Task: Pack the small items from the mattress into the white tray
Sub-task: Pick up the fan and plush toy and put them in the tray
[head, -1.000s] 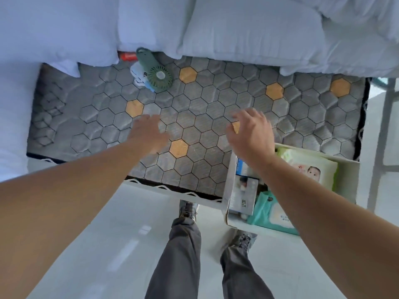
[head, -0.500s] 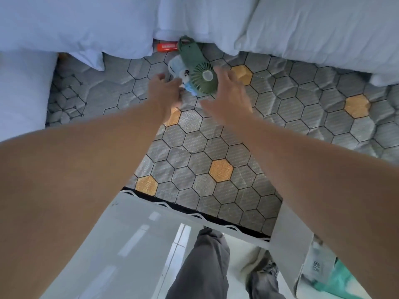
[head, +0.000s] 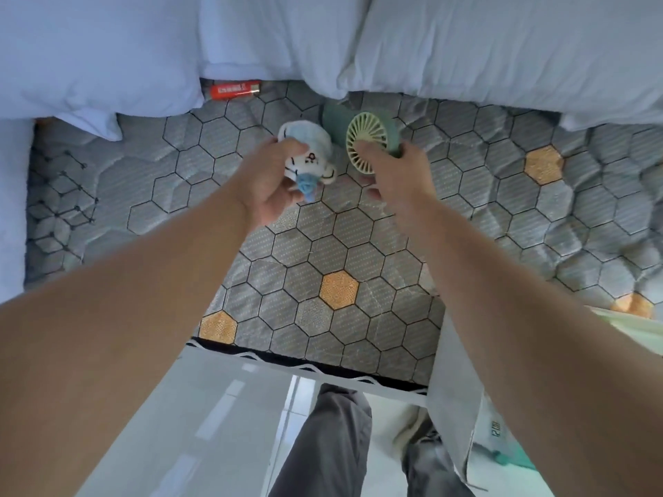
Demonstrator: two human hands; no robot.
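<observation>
Hands both busy here, one thing each. My left hand (head: 272,181) is wrapped round the toy (head: 312,157), a little white plush with blue bits. The fingers are curled under it and the thumb sits on top, so it's a proper grip and not just a touch. My right hand (head: 398,177) has the fan (head: 366,138). The fingers pinch the round green head by its edge, with one fingertip on the pale grille, and the handle end points away from me toward the pillows (head: 107,48). Toy and fan are just beside each other, nearly touching, over the far middle of the mattress (head: 466,217). Honestly I can't tell whether either one is fully clear of the surface. A red lighter (head: 235,90) lies flat further back on the left, right up against the pillow edge and well apart from both hands. The tray (head: 448,389) is down at my near right, sitting against the mattress edge. My right forearm covers most of it, so only a white wall and a bit of teal packaging inside show. My grey trousers (head: 323,443) are below, over a pale glossy floor.
</observation>
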